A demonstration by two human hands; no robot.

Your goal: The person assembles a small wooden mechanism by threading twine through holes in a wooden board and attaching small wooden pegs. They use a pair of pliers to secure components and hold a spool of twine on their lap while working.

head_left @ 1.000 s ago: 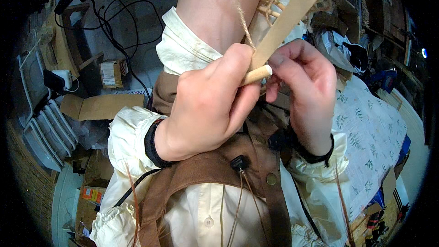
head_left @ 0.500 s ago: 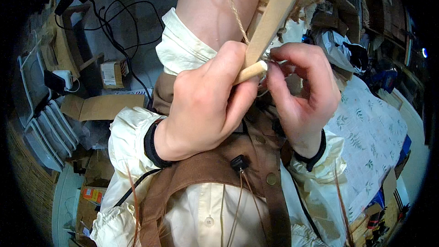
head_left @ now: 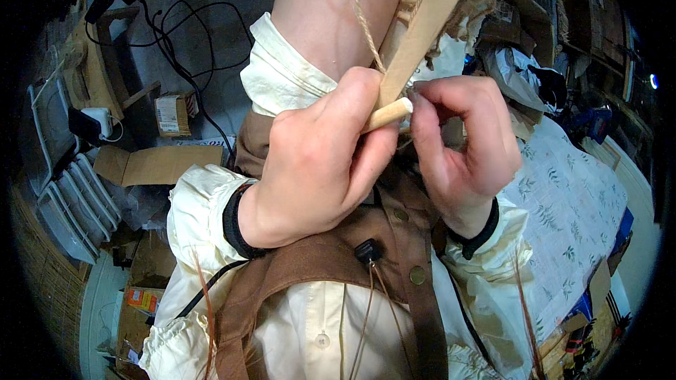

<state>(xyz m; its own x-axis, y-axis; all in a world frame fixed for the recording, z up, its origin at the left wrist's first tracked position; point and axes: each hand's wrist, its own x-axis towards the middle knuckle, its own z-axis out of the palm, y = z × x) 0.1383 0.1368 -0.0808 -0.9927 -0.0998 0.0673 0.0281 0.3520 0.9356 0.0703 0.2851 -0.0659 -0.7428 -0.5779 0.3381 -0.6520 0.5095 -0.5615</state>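
"Over the lap (head_left: 320, 32), what's the left hand (head_left: 317, 148) gripping?"

"Its fingers are wrapped closed round the low end of a flat wooden strip (head_left: 429, 24) and a round dowel (head_left: 389, 115) lying across it."

"And the right hand (head_left: 479, 134)?"

"Thumb and forefinger bent nearly together, just beside the dowel's pale tip. Can't tell if they pinch anything."

"What might go wrong?"

"If that left grip slackens, the dowel could roll out of line. A hard tug could twist the strip, and the twine (head_left: 364, 24), curving loosely above the left thumb, might snag."
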